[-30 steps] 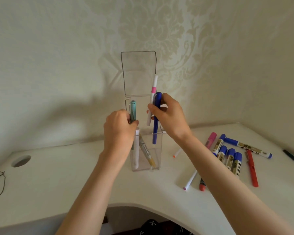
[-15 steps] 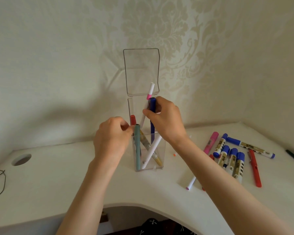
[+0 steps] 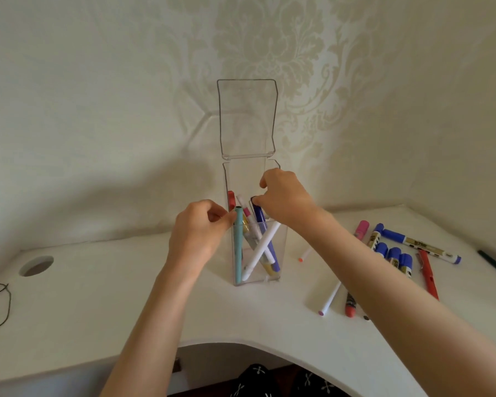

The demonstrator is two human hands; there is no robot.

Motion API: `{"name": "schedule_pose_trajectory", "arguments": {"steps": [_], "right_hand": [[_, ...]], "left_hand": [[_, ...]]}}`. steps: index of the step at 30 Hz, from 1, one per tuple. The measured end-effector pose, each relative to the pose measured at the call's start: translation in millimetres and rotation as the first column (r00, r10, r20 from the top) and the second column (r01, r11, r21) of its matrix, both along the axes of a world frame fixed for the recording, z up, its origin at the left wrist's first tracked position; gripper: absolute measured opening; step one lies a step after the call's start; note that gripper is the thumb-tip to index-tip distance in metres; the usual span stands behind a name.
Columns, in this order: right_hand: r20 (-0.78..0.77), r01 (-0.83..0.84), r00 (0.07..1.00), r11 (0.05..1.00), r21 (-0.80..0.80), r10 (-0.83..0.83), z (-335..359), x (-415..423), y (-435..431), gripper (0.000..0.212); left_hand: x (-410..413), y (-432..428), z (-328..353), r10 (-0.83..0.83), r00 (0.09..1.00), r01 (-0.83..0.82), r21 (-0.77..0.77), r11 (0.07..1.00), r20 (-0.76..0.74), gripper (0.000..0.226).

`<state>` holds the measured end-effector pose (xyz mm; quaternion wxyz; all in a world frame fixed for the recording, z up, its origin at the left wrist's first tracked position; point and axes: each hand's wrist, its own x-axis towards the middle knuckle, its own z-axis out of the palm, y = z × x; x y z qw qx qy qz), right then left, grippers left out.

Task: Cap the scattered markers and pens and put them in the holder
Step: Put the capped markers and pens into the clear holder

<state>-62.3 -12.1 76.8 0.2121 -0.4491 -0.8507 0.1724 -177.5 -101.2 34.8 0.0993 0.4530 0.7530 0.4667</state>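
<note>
- Holder (image 3: 283,247) of clear plastic stands upright on the white desk (image 3: 112,287), with its hinged lid (image 3: 246,118) raised towards the wall.
- Left hand (image 3: 198,236) pinches the teal pen (image 3: 237,253) near its top between thumb and forefinger. The pen stands inside the holder, by its left wall.
- Right hand (image 3: 284,199) has curled fingers, with the thumb tip on the top of the blue pen (image 3: 259,220), which leans inside the holder. I cannot tell whether the hand grips it.
- White pen (image 3: 262,247), pink-banded pen (image 3: 247,217) and red-capped pen (image 3: 231,200) also sit inside the holder.
- Pink marker (image 3: 361,229), blue-capped markers (image 3: 393,253), red pen (image 3: 428,277) and purple-tipped pen (image 3: 331,298) lie scattered on the desk to the right.
</note>
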Motion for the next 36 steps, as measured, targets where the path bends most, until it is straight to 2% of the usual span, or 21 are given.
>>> {"name": "schedule_pose_trajectory", "arguments": {"steps": [4, 8, 11, 15, 17, 21, 24, 25, 29, 32, 34, 36], "right_hand": [[-0.031, -0.142, 0.989, 0.99, 0.019, 0.142, 7, 12, 0, 0.031], [0.09, -0.299, 0.952, 0.953, 0.054, 0.293, 12, 7, -3, 0.025], [0.174, -0.323, 0.934, 0.946, 0.041, 0.311, 4, -11, 0, 0.023], [0.184, -0.349, 0.918, 0.936, -0.046, 0.351, 2, -13, 3, 0.02], [0.164, -0.354, 0.919, 0.933, -0.063, 0.36, 2, -11, 2, 0.02], [0.134, -0.288, 0.949, 0.957, 0.014, 0.284, 1, -10, 6, 0.02], [-0.062, -0.187, 0.981, 0.982, -0.005, 0.186, 6, -4, 12, 0.013], [-0.081, -0.175, 0.981, 0.984, -0.005, 0.174, 7, -4, 12, 0.016], [0.013, -0.254, 0.967, 0.967, 0.024, 0.253, -2, -11, 6, 0.012], [0.084, -0.297, 0.952, 0.955, 0.031, 0.293, 2, -6, 9, 0.029], [0.032, -0.3, 0.954, 0.954, 0.031, 0.299, 12, 5, 7, 0.044], [-0.036, -0.305, 0.951, 0.949, 0.076, 0.308, 24, 22, 2, 0.041]], "left_hand": [[0, -1, -1, -0.014, 1.0, 0.014, 0.002, 1.0, 0.012, 0.02], [-6, 0, -2, -0.065, 0.989, 0.064, 0.012, 0.998, 0.131, 0.016], [-6, 0, -2, -0.098, 0.963, 0.099, 0.008, 0.995, 0.252, 0.014], [-2, -2, -1, -0.121, 0.931, 0.124, 0.012, 0.992, 0.344, 0.015], [-2, -4, 0, -0.124, 0.93, 0.128, 0.01, 0.992, 0.345, 0.017], [-2, -6, 0, -0.119, 0.935, 0.126, 0.0, 0.992, 0.333, 0.023], [0, -5, -1, -0.107, 0.93, 0.119, -0.012, 0.993, 0.351, 0.026], [0, -5, -2, -0.104, 0.928, 0.116, -0.014, 0.993, 0.358, 0.026], [-1, -2, -2, -0.098, 0.931, 0.114, -0.026, 0.993, 0.351, 0.026], [-1, -3, -3, -0.081, 0.952, 0.089, -0.013, 0.996, 0.297, 0.025], [-2, -5, -5, -0.059, 0.978, 0.052, 0.036, 0.998, 0.202, 0.022], [-3, -8, -5, -0.062, 0.984, 0.048, 0.09, 0.995, 0.164, 0.017]]}}
